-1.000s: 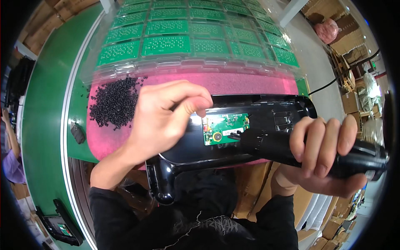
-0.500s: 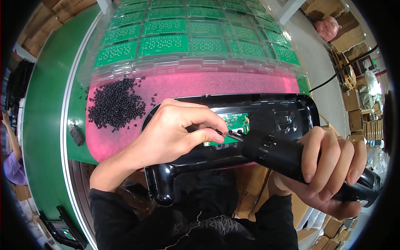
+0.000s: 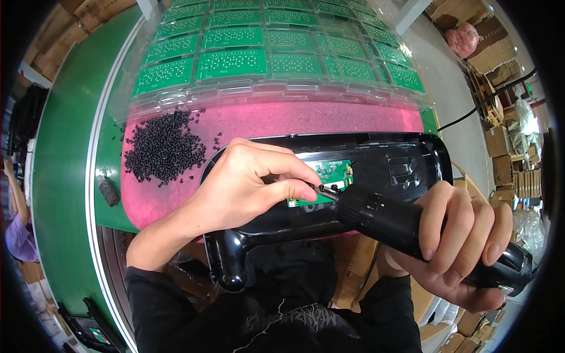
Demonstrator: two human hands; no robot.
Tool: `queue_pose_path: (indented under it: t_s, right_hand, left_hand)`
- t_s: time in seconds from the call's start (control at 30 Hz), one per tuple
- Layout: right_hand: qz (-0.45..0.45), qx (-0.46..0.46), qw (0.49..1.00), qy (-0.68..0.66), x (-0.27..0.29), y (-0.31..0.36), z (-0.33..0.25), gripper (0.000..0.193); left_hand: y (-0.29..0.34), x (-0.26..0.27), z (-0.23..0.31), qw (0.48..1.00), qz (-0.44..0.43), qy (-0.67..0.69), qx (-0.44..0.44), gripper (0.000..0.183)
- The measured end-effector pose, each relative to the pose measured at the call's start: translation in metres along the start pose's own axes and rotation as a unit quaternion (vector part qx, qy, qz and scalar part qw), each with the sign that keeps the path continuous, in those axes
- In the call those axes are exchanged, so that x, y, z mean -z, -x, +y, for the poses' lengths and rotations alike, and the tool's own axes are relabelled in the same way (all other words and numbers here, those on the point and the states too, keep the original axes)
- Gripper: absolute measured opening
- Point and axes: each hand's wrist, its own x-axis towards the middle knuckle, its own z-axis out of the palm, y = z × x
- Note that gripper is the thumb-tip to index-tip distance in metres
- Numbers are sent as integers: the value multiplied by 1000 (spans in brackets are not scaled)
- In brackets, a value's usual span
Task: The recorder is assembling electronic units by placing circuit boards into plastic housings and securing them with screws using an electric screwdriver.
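My right hand (image 3: 465, 247) is wrapped round a black electric screwdriver (image 3: 382, 217), its bit pointing left. Thumb and forefinger of my left hand (image 3: 253, 182) pinch at the tip of the bit; the small black screw held there is mostly hidden by the fingers. More dark screws (image 3: 334, 187) cling near the bit. Beneath both hands lies a glossy black plastic housing (image 3: 376, 150), with a green circuit board (image 3: 335, 170) inside it, partly covered by my left hand and the screwdriver.
A heap of small black screws (image 3: 165, 147) lies on the pink mat (image 3: 265, 117) at the left. Behind it stand clear plastic trays (image 3: 235, 91) of green circuit boards (image 3: 231, 63). A dark lump (image 3: 108, 190) rests left of the mat. A person's arm (image 3: 20, 200) shows at far left.
The screwdriver and my right hand have shifted slightly left, bringing the bit up against my left fingertips. My left hand has hardly moved.
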Motion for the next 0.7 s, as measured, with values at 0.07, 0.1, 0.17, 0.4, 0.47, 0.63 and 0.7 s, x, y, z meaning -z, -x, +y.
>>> queue_pose_path:
  t_s: [0.07,0.1,0.17,0.4,0.47,0.63,0.7]
  right_hand:
    - [-12,1,1000,8,2,1,0,39]
    - [-11,1,1000,9,2,1,0,39]
    - [-17,-4,1000,-1,1,3,1,40]
    - [-6,6,1000,10,-1,5,2,41]
    - [-38,-8,999,12,4,2,0,42]
    - [-36,-81,994,62,17,-5,-6,50]
    - [-11,-89,992,84,24,-3,1,54]
  left_hand:
    - [0,0,0,1000,-1,-17,-4,13]
    - [0,0,-1,1000,-3,-22,0,13]
    - [0,0,-1,1000,-6,-28,3,13]
    - [0,0,-3,998,-20,-58,-18,15]
    - [0,-1,-5,998,-25,-57,0,15]
    - [3,-2,-12,988,45,-145,-40,19]
    - [0,-1,-7,985,39,-165,-40,13]
